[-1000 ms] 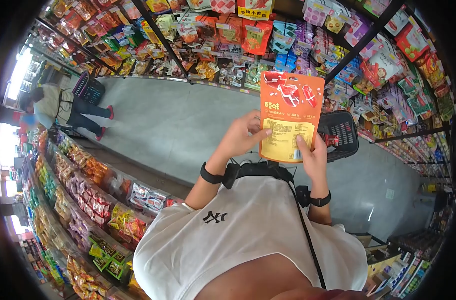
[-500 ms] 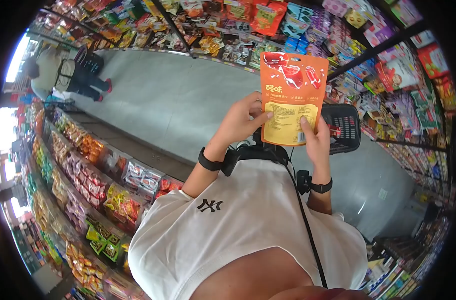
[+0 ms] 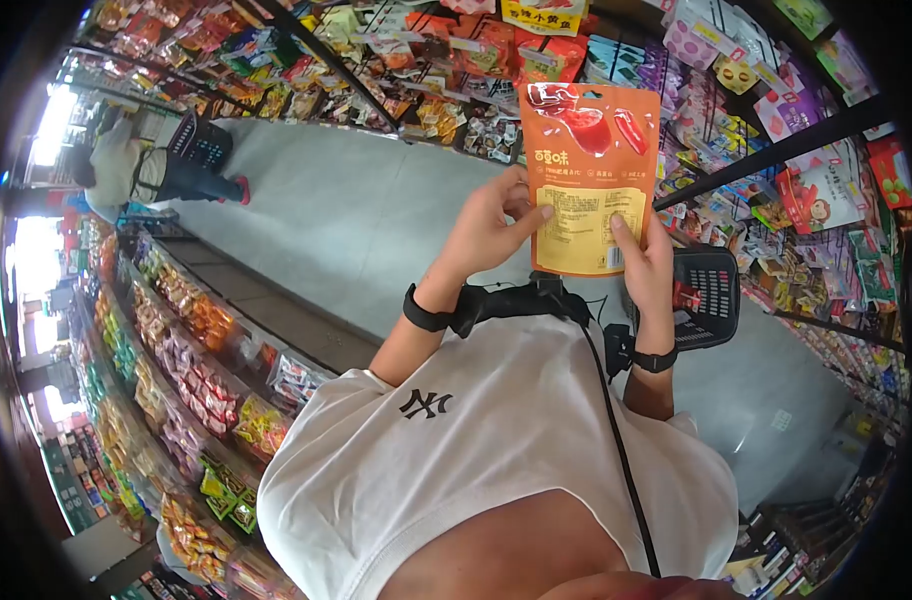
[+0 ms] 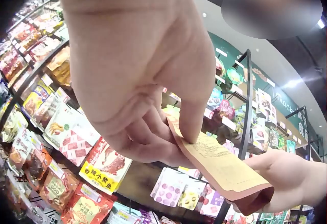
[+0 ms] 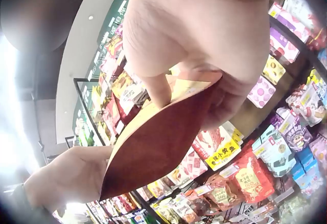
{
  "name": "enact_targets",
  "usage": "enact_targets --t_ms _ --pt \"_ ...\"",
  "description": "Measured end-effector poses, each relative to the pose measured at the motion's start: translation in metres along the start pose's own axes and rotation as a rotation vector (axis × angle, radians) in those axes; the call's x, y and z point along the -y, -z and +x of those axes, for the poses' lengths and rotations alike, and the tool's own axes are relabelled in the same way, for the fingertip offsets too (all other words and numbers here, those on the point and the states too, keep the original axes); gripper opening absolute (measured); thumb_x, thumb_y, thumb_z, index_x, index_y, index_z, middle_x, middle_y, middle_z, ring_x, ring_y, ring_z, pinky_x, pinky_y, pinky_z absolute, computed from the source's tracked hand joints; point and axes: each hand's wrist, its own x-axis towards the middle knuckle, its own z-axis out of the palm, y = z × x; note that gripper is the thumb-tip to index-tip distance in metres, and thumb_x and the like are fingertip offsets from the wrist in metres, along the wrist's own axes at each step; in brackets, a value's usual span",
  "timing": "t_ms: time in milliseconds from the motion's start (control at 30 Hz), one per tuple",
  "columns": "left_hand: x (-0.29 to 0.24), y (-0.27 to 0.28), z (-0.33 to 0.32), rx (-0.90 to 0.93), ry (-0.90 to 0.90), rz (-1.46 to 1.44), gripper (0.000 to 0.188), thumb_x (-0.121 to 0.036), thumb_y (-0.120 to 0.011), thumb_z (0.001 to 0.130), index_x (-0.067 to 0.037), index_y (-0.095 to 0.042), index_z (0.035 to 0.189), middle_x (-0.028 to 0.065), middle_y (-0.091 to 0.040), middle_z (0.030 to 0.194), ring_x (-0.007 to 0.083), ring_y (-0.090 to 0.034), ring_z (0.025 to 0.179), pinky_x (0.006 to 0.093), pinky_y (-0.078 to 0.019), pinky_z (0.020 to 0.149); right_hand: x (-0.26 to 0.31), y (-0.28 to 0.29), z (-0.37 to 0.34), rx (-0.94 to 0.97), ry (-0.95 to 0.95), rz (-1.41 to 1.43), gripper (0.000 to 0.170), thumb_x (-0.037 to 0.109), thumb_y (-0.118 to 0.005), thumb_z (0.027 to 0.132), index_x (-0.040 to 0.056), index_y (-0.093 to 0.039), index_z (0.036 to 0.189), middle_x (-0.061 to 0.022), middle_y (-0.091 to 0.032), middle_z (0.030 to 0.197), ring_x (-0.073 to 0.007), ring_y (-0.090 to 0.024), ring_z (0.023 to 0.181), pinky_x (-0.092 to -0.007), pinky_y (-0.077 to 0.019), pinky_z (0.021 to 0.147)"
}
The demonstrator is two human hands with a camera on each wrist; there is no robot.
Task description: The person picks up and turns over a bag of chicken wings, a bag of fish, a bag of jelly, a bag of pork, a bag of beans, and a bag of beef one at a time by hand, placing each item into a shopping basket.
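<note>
An orange snack pouch (image 3: 591, 165) with a yellow printed label is held up in front of the chest, its printed side facing the head camera. My left hand (image 3: 491, 222) pinches its left edge, thumb on the label and curled fingers behind. On the right edge, my right hand (image 3: 648, 265) grips it the same way, thumb flat on the lower label. The left wrist view shows the pouch (image 4: 219, 168) nearly edge-on between both hands. Seen from the right wrist, the dark red bottom of the pouch (image 5: 158, 152) bulges open in shape.
A black shopping basket (image 3: 711, 300) with red packets inside hangs by the right forearm. Racks of hanging snack bags (image 3: 441, 60) line the far side of the aisle. Bulk snack bins (image 3: 201, 385) run along the left. Another person (image 3: 126, 170) with a basket stands down the aisle.
The pouch and both hands sit higher in the head view than a second ago, held the same way. The head view has shifted slightly; the grip looks unchanged.
</note>
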Motion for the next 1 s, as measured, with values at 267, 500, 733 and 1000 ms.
enact_targets --t_ms 267,500,733,1000 --pt "-0.005 -0.002 0.074 0.048 -0.019 0.014 0.031 -0.006 -0.071 0.099 0.002 -0.058 0.126 0.0092 -0.077 0.11 0.0108 -0.071 0.092 0.029 -0.0547 0.084 0.0 0.026 0.06 -0.006 -0.039 0.057 0.029 0.016 -0.067 0.105 -0.0057 -0.065 0.123 -0.0078 -0.075 0.111 -0.0091 -0.066 0.098 -0.0279 -0.0521 0.088" --pt "0.005 0.02 0.109 0.017 0.0 0.006 0.031 -0.003 -0.072 0.096 0.003 -0.058 0.123 0.0081 -0.075 0.098 0.0102 -0.069 0.078 0.0279 -0.0538 0.07 -0.016 0.02 0.11 0.071 -0.09 0.063 0.032 0.015 -0.066 0.105 -0.0048 -0.063 0.129 -0.0075 -0.075 0.112 -0.0095 -0.067 0.099 -0.0276 -0.0529 0.086" --pt "0.018 0.081 0.128 0.048 0.061 0.066 0.031 -0.001 -0.07 0.094 0.001 -0.062 0.123 0.0061 -0.075 0.099 0.0098 -0.068 0.081 0.0283 -0.0546 0.076 -0.015 -0.04 0.154 0.095 -0.095 0.051 0.069 0.016 -0.066 0.105 -0.0011 -0.027 0.159 -0.0179 -0.063 0.138 -0.018 -0.063 0.119 -0.0313 -0.051 0.098" --pt "0.014 0.165 0.14 0.151 -0.032 0.216 0.022 -0.005 -0.07 0.086 -0.001 -0.066 0.107 0.008 -0.067 0.073 0.0165 -0.067 0.069 0.0324 -0.0547 0.07 -0.017 -0.144 0.205 0.426 -0.127 0.064 0.09 0.029 -0.069 0.103 -0.0026 -0.013 0.165 -0.0217 -0.048 0.154 -0.0276 -0.045 0.146 -0.0394 -0.0375 0.118"
